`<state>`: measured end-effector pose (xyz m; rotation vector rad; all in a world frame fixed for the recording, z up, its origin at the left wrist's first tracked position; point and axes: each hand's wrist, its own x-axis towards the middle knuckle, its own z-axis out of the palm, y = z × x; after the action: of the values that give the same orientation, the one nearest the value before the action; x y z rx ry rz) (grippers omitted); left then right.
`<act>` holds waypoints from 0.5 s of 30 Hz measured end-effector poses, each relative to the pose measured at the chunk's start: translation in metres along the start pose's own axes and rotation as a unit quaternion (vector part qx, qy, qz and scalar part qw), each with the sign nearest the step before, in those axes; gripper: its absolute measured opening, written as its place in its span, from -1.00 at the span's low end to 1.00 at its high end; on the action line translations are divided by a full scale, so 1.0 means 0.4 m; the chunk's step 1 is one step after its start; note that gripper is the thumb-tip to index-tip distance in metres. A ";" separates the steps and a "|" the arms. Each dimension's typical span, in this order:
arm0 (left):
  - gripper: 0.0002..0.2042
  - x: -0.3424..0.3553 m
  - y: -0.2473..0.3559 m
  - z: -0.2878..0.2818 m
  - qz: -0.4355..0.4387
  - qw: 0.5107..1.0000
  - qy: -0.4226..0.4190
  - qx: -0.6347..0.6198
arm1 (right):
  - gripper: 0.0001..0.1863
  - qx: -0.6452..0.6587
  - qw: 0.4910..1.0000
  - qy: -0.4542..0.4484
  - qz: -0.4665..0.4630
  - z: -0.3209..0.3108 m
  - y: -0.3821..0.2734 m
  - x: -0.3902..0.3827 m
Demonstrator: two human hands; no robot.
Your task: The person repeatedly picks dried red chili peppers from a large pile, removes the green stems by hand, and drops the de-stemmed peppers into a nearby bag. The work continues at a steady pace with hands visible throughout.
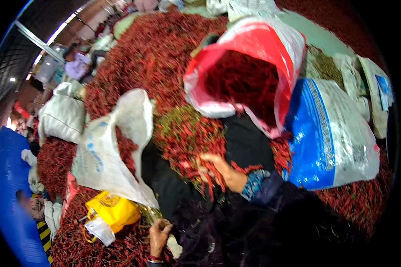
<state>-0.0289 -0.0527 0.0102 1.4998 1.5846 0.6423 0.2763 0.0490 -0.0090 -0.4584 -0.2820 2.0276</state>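
Dried red chillies point(209, 179) hang from my right hand point(227, 172), whose fingers are closed around a small bunch of them over my dark-clad lap. Just beyond that hand lies a mound of chillies mixed with green stems point(182, 133). My left hand point(159, 236) is lower down, its fingers curled together near the mouth of a white woven sack point(102, 147). What those fingers hold, if anything, cannot be made out. An open red and white sack point(196, 89) full of dark red chillies lies tipped towards me beyond my right hand.
Left of my left hand lies a yellow bag point(113, 211) on loose chillies. A blue and white sack point(312, 133) stands at the right. A large chilli heap point(142, 53) spreads behind. Another person point(77, 64) sits far left, near a stuffed white sack point(61, 115).
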 end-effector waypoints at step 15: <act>-0.83 0.087 0.133 0.067 0.243 0.907 0.051 0.339 | -0.80 -0.165 0.952 0.224 -0.129 -0.010 -0.226 -0.066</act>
<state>0.0246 -0.0156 0.0326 2.4652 1.6007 0.4497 0.3610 0.0687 0.0276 -1.0195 -0.3791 1.5706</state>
